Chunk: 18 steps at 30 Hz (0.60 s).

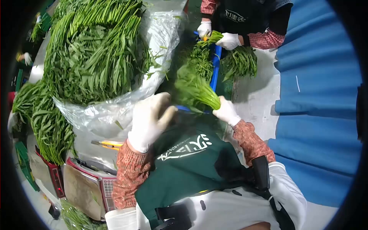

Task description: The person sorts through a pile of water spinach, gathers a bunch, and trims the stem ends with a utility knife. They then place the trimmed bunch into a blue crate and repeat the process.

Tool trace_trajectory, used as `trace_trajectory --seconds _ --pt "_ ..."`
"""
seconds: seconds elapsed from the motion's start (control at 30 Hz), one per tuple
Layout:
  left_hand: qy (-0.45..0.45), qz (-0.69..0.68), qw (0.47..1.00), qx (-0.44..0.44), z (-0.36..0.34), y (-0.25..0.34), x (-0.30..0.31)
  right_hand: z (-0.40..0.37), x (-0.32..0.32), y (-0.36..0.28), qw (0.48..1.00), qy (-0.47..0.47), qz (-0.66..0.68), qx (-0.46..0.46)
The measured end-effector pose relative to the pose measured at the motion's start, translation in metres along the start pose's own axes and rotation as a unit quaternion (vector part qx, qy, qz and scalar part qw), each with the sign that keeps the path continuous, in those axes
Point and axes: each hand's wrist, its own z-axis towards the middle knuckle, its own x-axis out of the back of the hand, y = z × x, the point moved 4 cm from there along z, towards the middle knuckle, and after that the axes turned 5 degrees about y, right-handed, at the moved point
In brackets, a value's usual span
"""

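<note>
My right hand, in a white glove, is closed round the stem ends of a bunch of leafy greens. Its leafy end points up and left, blurred by motion, over the near end of a blue crate with more greens inside. My left hand, also gloved in white, is raised with thumb and fingers apart and nothing visible between them. Beside it lies clear plastic sheeting under a large heap of long-stemmed greens that look like water spinach.
A yellow box cutter lies left of my sleeve. Two red-rimmed scales stand at the lower left, near more greens. Across the crate, a co-worker's gloved hands hold a bunch. Blue sheeting hangs along the right.
</note>
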Motion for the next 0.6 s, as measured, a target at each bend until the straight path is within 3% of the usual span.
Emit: trace_trajectory --seconds 0.1,0.17,0.23,0.3,0.33,0.37,0.43,0.6 --pt "-0.23 -0.174 0.953 0.097 -0.005 0.012 -0.029 -0.016 0.035 -0.029 0.994 0.066 0.078 0.041" --pt "-0.368 -0.24 0.894 0.089 -0.013 0.008 -0.068 -0.021 0.059 -0.054 0.984 0.11 0.124 0.071" --pt "-0.373 -0.271 0.886 0.048 -0.011 0.012 -0.091 -0.028 0.079 -0.086 0.969 0.152 0.156 0.113" --pt "-0.26 -0.39 0.883 0.025 0.003 0.015 -0.098 -0.036 0.093 -0.122 0.954 0.181 0.165 0.171" --pt "-0.301 -0.495 0.799 0.162 0.007 0.014 -0.098 -0.042 0.097 -0.14 0.946 0.204 0.134 0.213" --pt "-0.173 -0.64 0.713 0.231 0.01 0.018 -0.089 -0.046 0.097 -0.157 0.935 0.225 0.105 0.254" --pt "-0.077 -0.692 0.69 0.199 0.021 0.032 -0.072 -0.045 0.088 -0.178 0.903 0.258 0.144 0.311" --pt "-0.02 -0.678 0.7 0.224 0.02 0.018 -0.053 -0.035 0.087 -0.199 0.916 0.133 0.145 0.35"
